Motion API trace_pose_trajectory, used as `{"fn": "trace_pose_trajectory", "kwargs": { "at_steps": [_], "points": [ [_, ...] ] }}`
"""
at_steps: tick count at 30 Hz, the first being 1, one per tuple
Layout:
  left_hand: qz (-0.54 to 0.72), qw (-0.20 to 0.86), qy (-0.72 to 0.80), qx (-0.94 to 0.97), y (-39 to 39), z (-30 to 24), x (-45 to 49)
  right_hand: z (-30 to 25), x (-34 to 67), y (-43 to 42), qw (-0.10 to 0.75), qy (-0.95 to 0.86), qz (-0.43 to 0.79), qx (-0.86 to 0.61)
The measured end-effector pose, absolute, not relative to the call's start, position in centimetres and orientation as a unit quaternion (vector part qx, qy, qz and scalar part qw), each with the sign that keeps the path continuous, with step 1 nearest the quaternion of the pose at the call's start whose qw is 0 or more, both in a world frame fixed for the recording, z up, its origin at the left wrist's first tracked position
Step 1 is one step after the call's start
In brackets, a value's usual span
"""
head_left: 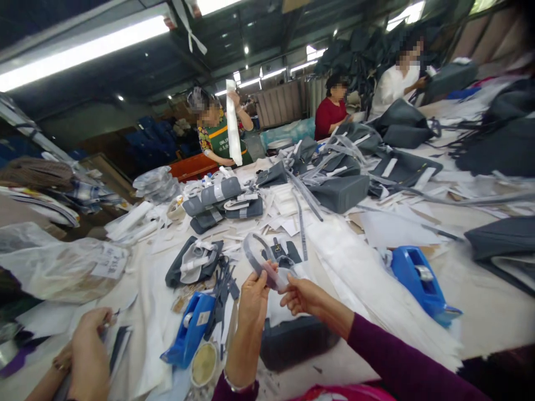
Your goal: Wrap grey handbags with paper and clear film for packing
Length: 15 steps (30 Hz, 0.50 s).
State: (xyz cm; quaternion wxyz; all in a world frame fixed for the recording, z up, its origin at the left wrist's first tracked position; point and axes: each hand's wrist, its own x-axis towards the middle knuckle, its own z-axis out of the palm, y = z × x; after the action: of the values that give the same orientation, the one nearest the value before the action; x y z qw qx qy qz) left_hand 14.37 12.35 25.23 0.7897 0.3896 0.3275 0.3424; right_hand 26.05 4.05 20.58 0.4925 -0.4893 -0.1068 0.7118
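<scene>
Above the dark bag [298, 341], a film-wrapped strap [251, 253] is pinched by the fingers [262, 280] of the left hand [253, 294] and right hand [304, 296].

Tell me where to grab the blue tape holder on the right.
Probably best to grip the tape holder across its broad far end, coming from above with the right hand. That end is chunky and uncovered, while the near end narrows to a tip, best kept clear of.

A grey strap [251, 258] (in translucent wrapping) is held up, curved.
</scene>
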Motion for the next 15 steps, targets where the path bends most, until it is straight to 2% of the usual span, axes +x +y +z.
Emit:
{"fn": "trace_pose_trajectory", "kwargs": {
  "at_steps": [2, 9, 11, 15],
  "points": [
    [0.334, 0.795, 0.319, 0.392, 11.6, 25.8, 14.9, 21.2, 27.0, 5.2, 0.496, -0.13, 0.696, -0.504],
    [0.332, 0.799, 0.312, 0.393, 10.8, 27.1, 14.8, 23.5, 27.1, 6.1, 0.552, -0.258, 0.523, -0.596],
    [0.339, 0.795, 0.322, 0.386, 10.8, 27.3, 14.4, 24.4, 27.1, 5.8, 0.545, -0.367, 0.415, -0.63],
    [0.336, 0.779, 0.357, 0.39, 10.6, 27.6, 13.7, 26.1, 27.5, 4.8, 0.464, -0.572, 0.189, -0.65]
  ]
}}
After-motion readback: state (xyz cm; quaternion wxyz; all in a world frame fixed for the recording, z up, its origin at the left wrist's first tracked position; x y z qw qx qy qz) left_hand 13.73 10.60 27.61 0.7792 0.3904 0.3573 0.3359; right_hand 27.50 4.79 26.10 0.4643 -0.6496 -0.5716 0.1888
